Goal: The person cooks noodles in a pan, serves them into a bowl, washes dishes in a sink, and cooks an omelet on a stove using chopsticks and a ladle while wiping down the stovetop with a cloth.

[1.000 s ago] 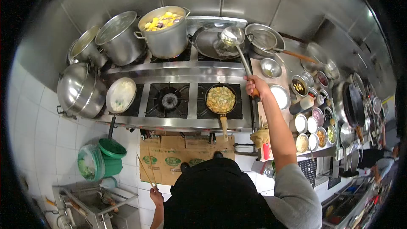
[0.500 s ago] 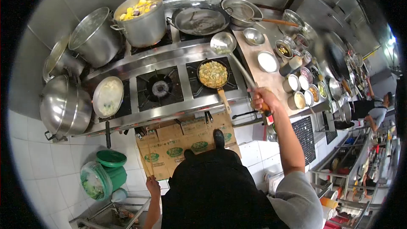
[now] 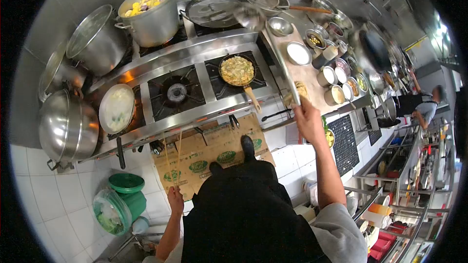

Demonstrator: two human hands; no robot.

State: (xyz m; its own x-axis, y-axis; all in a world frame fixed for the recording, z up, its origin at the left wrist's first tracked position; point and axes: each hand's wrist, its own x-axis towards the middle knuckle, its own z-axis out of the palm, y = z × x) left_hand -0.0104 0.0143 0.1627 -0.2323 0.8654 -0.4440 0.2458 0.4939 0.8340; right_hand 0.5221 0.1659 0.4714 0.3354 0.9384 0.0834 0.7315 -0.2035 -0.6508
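Note:
My right hand [image 3: 309, 121] is closed around the handle of a long metal ladle [image 3: 287, 75]. The ladle's bowl is blurred by motion and hangs near the wide dark wok at the back of the stove [image 3: 214, 12]. My left hand [image 3: 175, 198], low at my side, grips a pair of long wooden chopsticks [image 3: 179, 153], tips spread apart and pointing at the stove front. On the front right burner sits a small frying pan [image 3: 251, 96] with a browned omelette-like food [image 3: 237, 70]. A pale pan [image 3: 109, 122] with white food stands on the front left burner, flame beside it.
A large pot [image 3: 151, 22] of yellow and purple pieces stands at the back, beside a tall steel pot [image 3: 100, 44]. To the right, the counter carries a white bowl [image 3: 299, 53] and several ingredient containers. Cardboard [image 3: 224, 141] covers the floor. A co-worker [image 3: 421, 107] stands far right.
My right hand has raised the ladle, its bowl moving up and toward the back. In my left hand the chopsticks now show clearly, raised and spread. The whole view has shifted slightly.

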